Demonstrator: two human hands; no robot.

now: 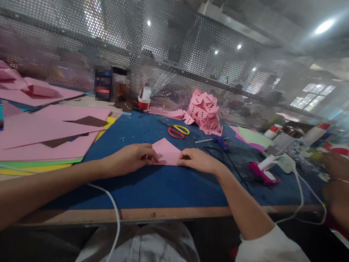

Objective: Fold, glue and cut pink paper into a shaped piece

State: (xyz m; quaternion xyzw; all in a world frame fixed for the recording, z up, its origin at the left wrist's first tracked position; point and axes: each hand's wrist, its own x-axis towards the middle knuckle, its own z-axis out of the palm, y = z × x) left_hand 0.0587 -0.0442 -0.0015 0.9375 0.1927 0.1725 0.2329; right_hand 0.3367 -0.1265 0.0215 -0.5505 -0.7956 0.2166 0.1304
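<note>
A pink sheet of paper point(166, 151), folded to a triangle with its peak pointing away from me, lies on the blue table top. My left hand point(135, 157) has its curled fingers pinched on the left corner of the paper. At the right corner, my right hand point(199, 160) grips the paper between thumb and fingers. Just beyond lie scissors point(177, 131) with one red and one yellow handle. A blue glue gun point(220, 142) rests to the right of them.
Stacked coloured sheets point(39, 135) cover the left side. A pink folded-paper piece with dark dots point(204, 112) stands at the back. A magenta device point(264, 174) and white cable point(300, 187) lie right, near another person's hand point(341, 166). Behind is a perforated metal screen point(176, 45).
</note>
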